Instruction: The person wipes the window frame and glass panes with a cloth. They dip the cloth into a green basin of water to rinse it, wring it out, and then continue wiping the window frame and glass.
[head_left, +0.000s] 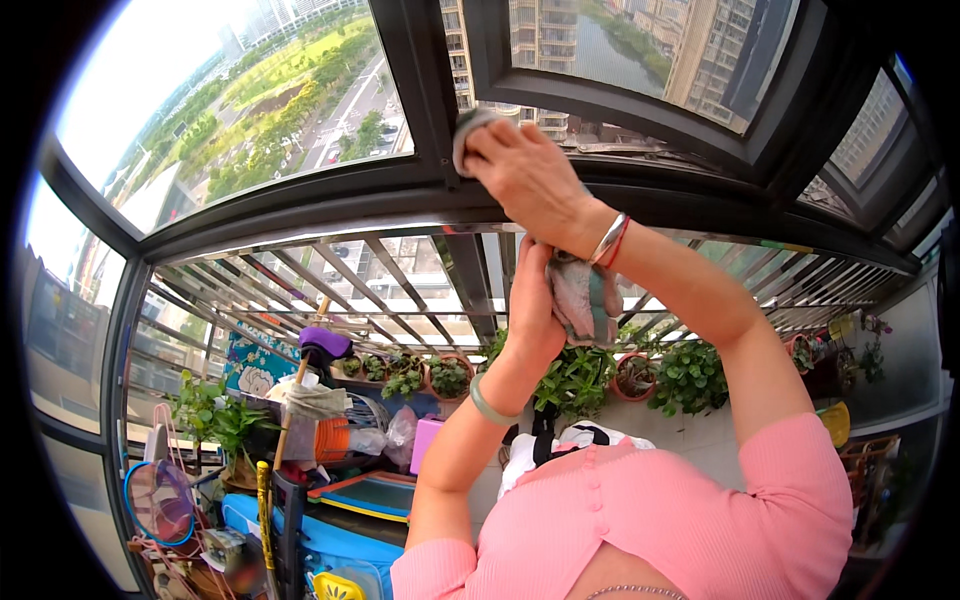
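Observation:
My right hand (530, 185), a silver bangle and red string at its wrist, is raised to the dark window frame (430, 100). Its bent fingers press a pale wad (468, 138), perhaps folded cloth, against the upright bar. Below it, my left hand (538, 305), with a pale green bangle, is closed on a crumpled cloth (585, 305) with pinkish-grey and green stripes. That cloth hangs beside the palm, just above the potted plants and in front of the railing. My right forearm crosses above the left hand and partly covers its fingertips.
Metal railing bars (400, 285) run below the window. Potted plants (690, 378) line the floor along them. At the left are a leafy plant (215, 415), a purple cloth (325, 345) on a pole, a blue-rimmed net (160, 503) and blue bins (345, 540).

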